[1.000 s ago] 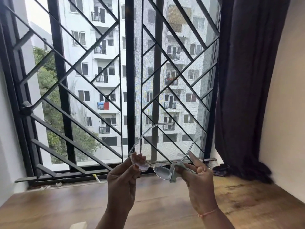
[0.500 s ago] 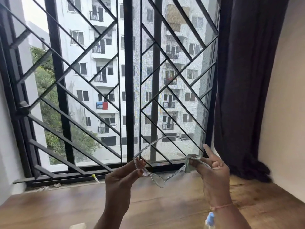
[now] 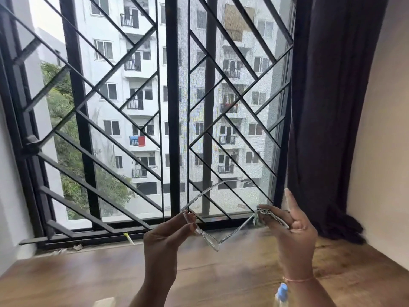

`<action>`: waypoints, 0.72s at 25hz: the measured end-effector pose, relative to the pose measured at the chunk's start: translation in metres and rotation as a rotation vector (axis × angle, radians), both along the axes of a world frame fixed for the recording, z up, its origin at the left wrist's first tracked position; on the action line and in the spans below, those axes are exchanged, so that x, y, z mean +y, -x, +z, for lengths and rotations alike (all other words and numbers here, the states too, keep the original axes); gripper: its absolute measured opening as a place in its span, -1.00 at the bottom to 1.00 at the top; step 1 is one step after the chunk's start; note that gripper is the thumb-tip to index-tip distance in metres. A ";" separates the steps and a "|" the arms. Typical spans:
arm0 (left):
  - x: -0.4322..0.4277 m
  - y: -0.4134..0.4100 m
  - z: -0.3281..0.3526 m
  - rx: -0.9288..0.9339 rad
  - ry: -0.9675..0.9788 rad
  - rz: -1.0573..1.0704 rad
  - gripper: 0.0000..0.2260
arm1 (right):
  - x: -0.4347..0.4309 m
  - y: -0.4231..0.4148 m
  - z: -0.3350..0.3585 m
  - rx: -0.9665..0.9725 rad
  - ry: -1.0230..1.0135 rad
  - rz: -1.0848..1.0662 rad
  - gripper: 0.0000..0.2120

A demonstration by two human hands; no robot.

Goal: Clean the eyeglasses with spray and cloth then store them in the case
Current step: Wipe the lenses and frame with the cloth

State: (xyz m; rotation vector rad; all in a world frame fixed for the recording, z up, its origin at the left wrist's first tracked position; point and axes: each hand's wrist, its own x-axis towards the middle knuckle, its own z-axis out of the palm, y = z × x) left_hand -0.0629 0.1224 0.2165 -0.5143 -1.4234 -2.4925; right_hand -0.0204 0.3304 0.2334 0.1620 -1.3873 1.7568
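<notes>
Clear-framed eyeglasses (image 3: 211, 239) hang in the air in front of the window, both temples unfolded. My left hand (image 3: 164, 238) pinches the frame at the left lens. My right hand (image 3: 292, 229) holds a pale cloth (image 3: 260, 216) pinched around the tip of the right temple, with the index finger pointing up. The top of a spray bottle with a blue nozzle (image 3: 282, 292) shows at the bottom edge, below my right wrist. No case can be made out.
A wooden tabletop (image 3: 221, 280) lies beneath my hands. Behind it is a window with a black metal grille (image 3: 172, 129). A dark curtain (image 3: 327, 107) hangs at the right beside a beige wall. A pale object (image 3: 104, 302) peeks in at the bottom edge.
The cloth in my right hand slid from the right lens outward along the temple to its tip. The glasses dropped a little and tilted, and the spray bottle came into view.
</notes>
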 end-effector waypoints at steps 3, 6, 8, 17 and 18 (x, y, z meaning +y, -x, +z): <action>0.000 -0.001 0.001 -0.001 -0.002 0.005 -0.42 | 0.001 -0.001 -0.001 0.016 -0.008 -0.023 -0.28; 0.000 -0.001 0.001 -0.003 -0.013 0.008 -0.42 | 0.004 0.000 -0.003 0.040 -0.036 -0.065 -0.27; 0.000 -0.001 0.000 -0.002 0.001 0.020 -0.45 | 0.005 0.001 -0.006 0.047 -0.066 -0.108 -0.27; 0.003 -0.013 0.009 0.047 0.107 0.084 -0.63 | 0.025 0.006 -0.027 -0.074 -0.845 -0.487 -0.09; 0.004 -0.014 0.010 0.054 0.130 0.100 -0.63 | 0.028 0.007 -0.029 -0.076 -0.930 -0.493 -0.03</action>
